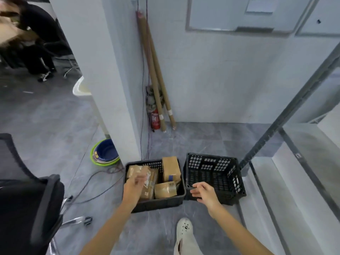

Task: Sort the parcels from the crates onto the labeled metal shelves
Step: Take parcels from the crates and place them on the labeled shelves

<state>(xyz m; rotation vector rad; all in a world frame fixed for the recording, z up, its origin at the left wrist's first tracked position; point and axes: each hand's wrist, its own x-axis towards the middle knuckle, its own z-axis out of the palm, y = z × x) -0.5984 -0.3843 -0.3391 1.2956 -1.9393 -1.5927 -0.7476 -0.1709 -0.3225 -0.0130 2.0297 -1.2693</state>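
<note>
Two hands were at lower centre: left hand [135,183] over parcels [165,189] in crate [156,204], grip blurred, can't tell; right hand [204,193] spread, empty. Best to grab one top parcel squarely.

No writing is sharp enough to read. A flat parcel [149,184] in the full crate [158,202] carries a white label with dark print and stripes, all blurred. The small parcel [165,190] next to it shows a faint dark stamp, illegible. The red fire extinguisher [155,120] in the corner has a pale instruction panel that cannot be made out. The cardboard tubes [156,80] leaning beside it bear small white stickers, and a sheet of paper [261,4] hangs on the whiteboard [211,13]; no text shows on either.
</note>
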